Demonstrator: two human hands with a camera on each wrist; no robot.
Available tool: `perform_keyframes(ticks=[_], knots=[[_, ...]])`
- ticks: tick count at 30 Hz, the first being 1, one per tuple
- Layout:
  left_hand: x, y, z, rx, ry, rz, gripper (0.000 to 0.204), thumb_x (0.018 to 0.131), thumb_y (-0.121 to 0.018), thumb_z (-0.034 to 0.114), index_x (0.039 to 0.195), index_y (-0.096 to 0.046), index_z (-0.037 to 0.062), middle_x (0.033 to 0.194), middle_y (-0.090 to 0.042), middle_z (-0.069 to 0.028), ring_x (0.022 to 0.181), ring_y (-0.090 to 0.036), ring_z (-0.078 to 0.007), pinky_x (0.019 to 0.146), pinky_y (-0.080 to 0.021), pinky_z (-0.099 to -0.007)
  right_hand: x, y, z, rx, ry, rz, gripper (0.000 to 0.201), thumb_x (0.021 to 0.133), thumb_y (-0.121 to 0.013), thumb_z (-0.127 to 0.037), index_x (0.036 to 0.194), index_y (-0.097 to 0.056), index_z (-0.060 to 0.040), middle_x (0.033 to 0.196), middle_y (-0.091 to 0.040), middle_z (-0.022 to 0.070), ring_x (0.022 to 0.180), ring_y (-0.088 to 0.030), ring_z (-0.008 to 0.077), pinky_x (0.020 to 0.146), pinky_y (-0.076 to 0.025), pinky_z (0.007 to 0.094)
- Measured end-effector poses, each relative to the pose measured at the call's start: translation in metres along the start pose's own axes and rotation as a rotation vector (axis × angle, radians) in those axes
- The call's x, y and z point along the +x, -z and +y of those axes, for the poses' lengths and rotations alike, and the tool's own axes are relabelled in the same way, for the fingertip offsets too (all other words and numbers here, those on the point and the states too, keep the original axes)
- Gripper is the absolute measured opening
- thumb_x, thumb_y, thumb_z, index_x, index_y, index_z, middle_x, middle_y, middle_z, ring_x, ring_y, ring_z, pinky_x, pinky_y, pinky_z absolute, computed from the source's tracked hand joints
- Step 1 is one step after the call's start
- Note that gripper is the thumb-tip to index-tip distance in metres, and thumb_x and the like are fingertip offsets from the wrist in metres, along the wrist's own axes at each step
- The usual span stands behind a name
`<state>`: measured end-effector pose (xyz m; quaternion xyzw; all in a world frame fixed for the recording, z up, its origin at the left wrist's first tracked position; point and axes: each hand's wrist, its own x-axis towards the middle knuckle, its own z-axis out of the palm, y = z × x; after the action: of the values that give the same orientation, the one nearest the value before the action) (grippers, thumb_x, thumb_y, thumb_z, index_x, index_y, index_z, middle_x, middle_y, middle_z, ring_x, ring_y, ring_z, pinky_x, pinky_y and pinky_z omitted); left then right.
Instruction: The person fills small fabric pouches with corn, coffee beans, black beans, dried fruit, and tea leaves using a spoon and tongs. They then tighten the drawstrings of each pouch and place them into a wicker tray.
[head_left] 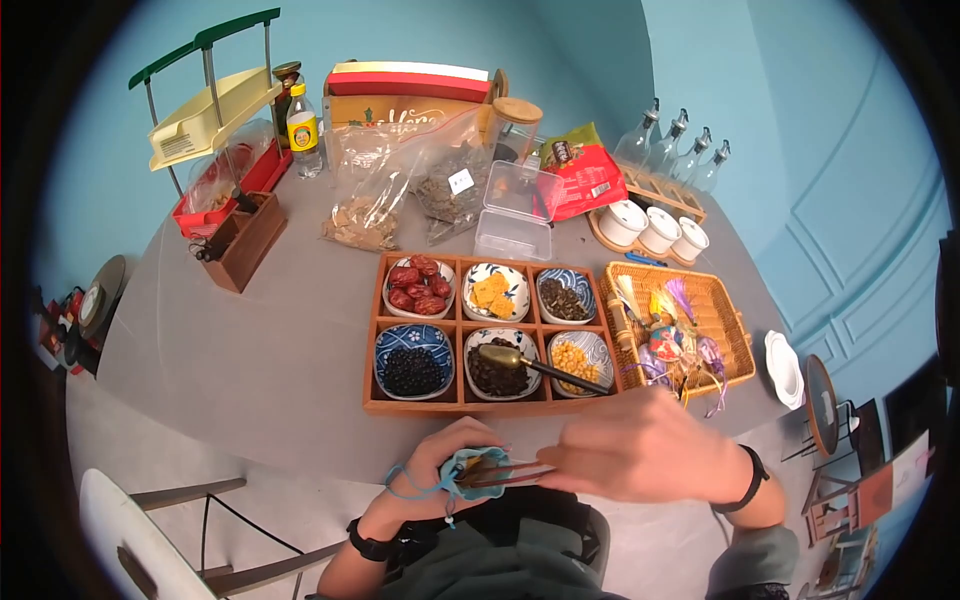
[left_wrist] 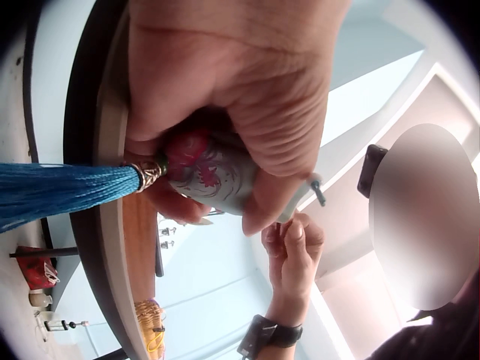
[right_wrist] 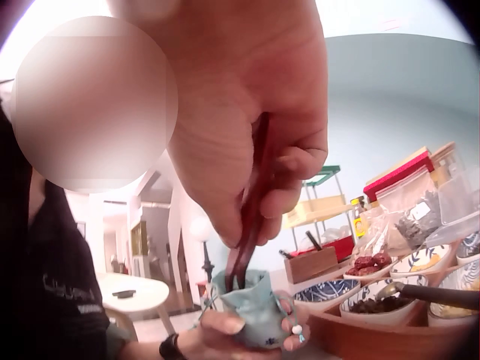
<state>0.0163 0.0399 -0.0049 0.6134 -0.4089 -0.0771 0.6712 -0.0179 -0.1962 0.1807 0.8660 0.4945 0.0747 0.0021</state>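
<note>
My left hand [head_left: 437,452] grips a light blue drawstring pouch [right_wrist: 259,311] upright, its mouth gaping upward. A pink and purple pattern shows on the pouch's side in the left wrist view, and a blue tassel [left_wrist: 75,191] hangs from its bottom. In my right hand [head_left: 645,450] is a pair of dark red tongs [right_wrist: 255,206], pinched between thumb and fingers. Their two tips reach down into the pouch mouth. Something brownish shows inside the mouth in the head view; what it is I cannot tell.
Beyond the hands sits a divided wooden tray [head_left: 430,407] with several dishes, including red dates [head_left: 418,285] and yellow kernels [head_left: 575,362]. A scoop [head_left: 560,375] lies across two dishes. Right of it is a wicker basket [head_left: 735,350] with tasselled sachets. Bags and a clear box [head_left: 515,235] stand behind.
</note>
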Motion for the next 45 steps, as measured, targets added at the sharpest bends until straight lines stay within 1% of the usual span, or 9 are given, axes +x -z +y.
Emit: perform_keyframes(ticks=[2, 4, 6, 14, 25, 31, 39, 42, 45], knots=[[-0.002, -0.002, 0.0, 0.048, -0.033, 0.006, 0.056, 0.077, -0.087, 0.013, 0.127, -0.062, 0.0039, 0.116, -0.063, -0.0119, 0.105, -0.064, -0.0218, 0.087, -0.053, -0.0323, -0.01, 0.004, 0.019, 0.259, -0.166, 0.166, 0.024, 0.087, -0.078, -0.023, 0.104, -0.075, -0.0061, 0.079, -0.063, 0.003, 0.067, -0.061, 0.0171, 0.054, -0.047, 0.0299], [-0.005, -0.005, 0.005, -0.266, 0.21, 0.035, 0.047, 0.088, -0.077, 0.014, 0.13, -0.061, 0.0017, 0.121, -0.063, -0.0119, 0.107, -0.062, -0.019, 0.082, -0.056, -0.0309, -0.005, 0.008, 0.03, 0.28, -0.319, 0.174, 0.027, 0.091, -0.074, -0.017, 0.115, -0.073, -0.0038, 0.081, -0.066, 0.0074, 0.068, -0.064, 0.021, 0.058, -0.049, 0.0331], [-0.011, -0.009, 0.004, -0.439, 0.296, 0.074, 0.047, 0.091, -0.074, 0.021, 0.13, -0.059, 0.0005, 0.123, -0.063, -0.0124, 0.103, -0.065, -0.0189, 0.078, -0.058, -0.031, 0.003, -0.009, 0.051, 0.386, -0.636, 0.345, 0.023, 0.094, -0.068, -0.016, 0.113, -0.07, -0.0031, 0.085, -0.068, 0.0128, 0.071, -0.066, 0.0342, 0.064, -0.051, 0.0448], [-0.015, -0.016, 0.005, -0.52, 0.407, 0.173, 0.038, 0.103, -0.059, 0.025, 0.13, -0.057, -0.0016, 0.132, -0.057, -0.0117, 0.103, -0.066, -0.0188, 0.077, -0.06, -0.0309, 0.007, -0.067, 0.16, 0.141, -0.74, 0.246, 0.021, 0.093, -0.065, -0.009, 0.112, -0.067, -0.0008, 0.098, -0.073, 0.0222, 0.091, -0.07, 0.039, 0.078, -0.054, 0.0455], [-0.012, -0.011, 0.009, -0.14, 0.297, 0.106, 0.025, 0.096, -0.072, 0.013, 0.114, -0.067, -0.0034, 0.097, -0.065, -0.0059, 0.08, -0.06, -0.0116, 0.07, -0.051, -0.0267, 0.038, -0.112, 0.213, 0.072, -0.75, 0.145, 0.021, 0.09, -0.062, -0.007, 0.108, -0.072, -0.0061, 0.097, -0.073, 0.0208, 0.096, -0.07, 0.0382, 0.085, -0.055, 0.0472], [-0.01, -0.007, 0.008, -0.026, 0.224, 0.091, 0.022, 0.094, -0.074, 0.011, 0.107, -0.066, -0.0035, 0.093, -0.066, -0.0062, 0.078, -0.059, -0.012, 0.068, -0.049, -0.027, 0.035, -0.09, 0.195, 0.114, -0.695, 0.248, 0.025, 0.094, -0.063, -0.013, 0.116, -0.072, -0.0033, 0.104, -0.073, 0.0206, 0.101, -0.07, 0.0371, 0.086, -0.055, 0.0455], [-0.009, -0.015, 0.018, -0.124, 0.284, 0.196, 0.018, 0.091, -0.074, 0.008, 0.1, -0.065, -0.0045, 0.085, -0.06, -0.0051, 0.077, -0.058, -0.0115, 0.069, -0.048, -0.0264, 0.001, -0.043, 0.004, 0.646, -0.41, 0.42, 0.028, 0.087, -0.079, -0.018, 0.11, -0.071, -0.0031, 0.095, -0.07, 0.013, 0.086, -0.069, 0.0316, 0.078, -0.056, 0.0392], [-0.012, -0.015, 0.021, -0.018, 0.229, 0.179, 0.019, 0.09, -0.075, 0.007, 0.103, -0.066, -0.0043, 0.091, -0.063, -0.0059, 0.081, -0.06, -0.0102, 0.071, -0.048, -0.0262, -0.01, -0.063, -0.038, 0.688, -0.522, 0.496, 0.041, 0.086, -0.082, -0.02, 0.121, -0.068, -0.0043, 0.096, -0.069, 0.0134, 0.09, -0.07, 0.032, 0.078, -0.056, 0.0389], [-0.011, -0.02, 0.032, 0.121, 0.118, 0.112, 0.02, 0.091, -0.075, 0.007, 0.105, -0.067, -0.0043, 0.096, -0.067, -0.0072, 0.087, -0.062, -0.0098, 0.074, -0.049, -0.0258, -0.024, -0.091, -0.052, 0.875, -0.64, 0.388, 0.032, 0.087, -0.081, -0.017, 0.112, -0.069, -0.0017, 0.091, -0.069, 0.0134, 0.083, -0.069, 0.0299, 0.072, -0.055, 0.0366]])
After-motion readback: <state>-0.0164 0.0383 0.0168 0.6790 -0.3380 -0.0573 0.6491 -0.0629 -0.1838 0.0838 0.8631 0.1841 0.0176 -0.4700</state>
